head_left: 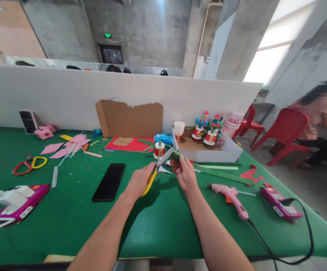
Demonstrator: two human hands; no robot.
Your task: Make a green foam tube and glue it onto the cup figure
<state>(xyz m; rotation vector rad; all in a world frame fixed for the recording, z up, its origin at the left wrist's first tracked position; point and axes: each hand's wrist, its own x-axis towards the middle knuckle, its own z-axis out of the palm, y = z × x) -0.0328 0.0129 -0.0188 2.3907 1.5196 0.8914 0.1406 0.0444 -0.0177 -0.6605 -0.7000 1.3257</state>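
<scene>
My left hand (142,181) is closed around the yellow-handled scissors (151,183), whose blades point up and to the right. In my right hand (184,174) a strip of green paper (177,155) is pinched between thumb and fingers. The blade tips reach the strip's left end; whether they are cutting into it I cannot tell. Just behind the blades stands an upside-down red and white paper cup (159,150) with a coiled green strip on top. White paper scraps (165,170) lie beneath my hands.
A white box (208,155) holds decorated cups at the back right. A pink glue gun (231,197) with its cord and a purple power strip (281,203) lie right. A black phone (109,182), red-handled scissors (22,168) and pink paper (67,150) lie left. A white partition (67,98) stands behind.
</scene>
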